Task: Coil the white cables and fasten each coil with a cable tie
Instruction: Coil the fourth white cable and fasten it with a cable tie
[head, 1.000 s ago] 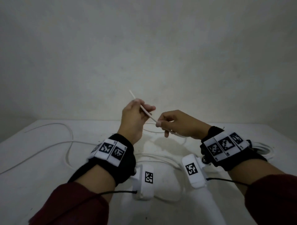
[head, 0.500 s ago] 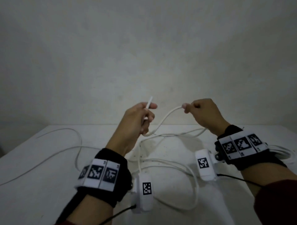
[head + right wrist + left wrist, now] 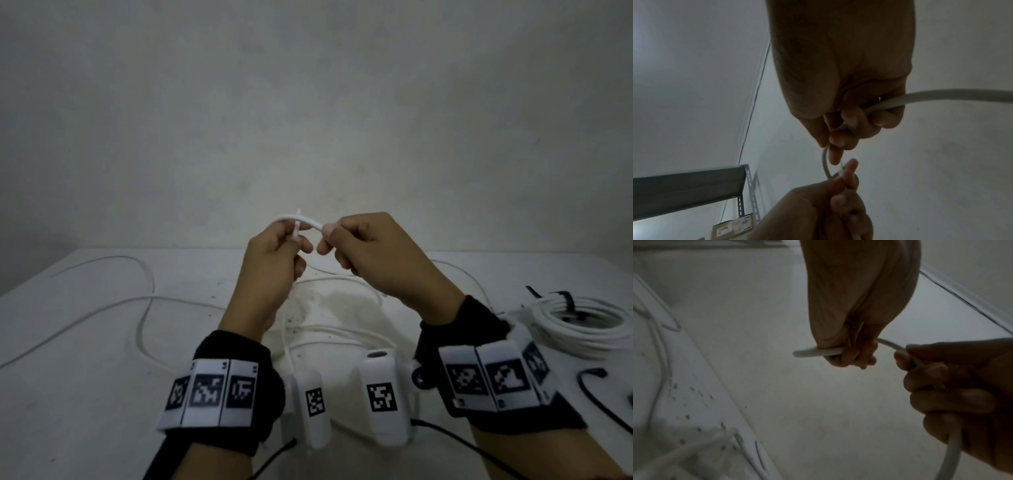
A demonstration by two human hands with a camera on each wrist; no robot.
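Both hands are raised above the white table (image 3: pixel 85 359). My left hand (image 3: pixel 294 246) pinches the free end of a white cable (image 3: pixel 298 219), and the tip sticks up past the fingers. My right hand (image 3: pixel 329 240) grips the same cable a short way along, so it arches in a small loop between the hands. In the left wrist view my left hand (image 3: pixel 851 356) curls round the cable end (image 3: pixel 813 352). In the right wrist view my right hand (image 3: pixel 840 138) holds the cable (image 3: pixel 941 95), which runs off right. The rest of the cable (image 3: pixel 144 301) trails loose over the table.
A finished white coil (image 3: pixel 582 329) with a black tie (image 3: pixel 565 301) lies at the table's right edge. A thin black strip (image 3: pixel 589 375) lies in front of it. A plain wall stands close behind the table. A metal shelf (image 3: pixel 694 183) shows in the right wrist view.
The hands were apart half a second ago with the cable slack between them. They have come together, and the cable now bends into a small loop between them.
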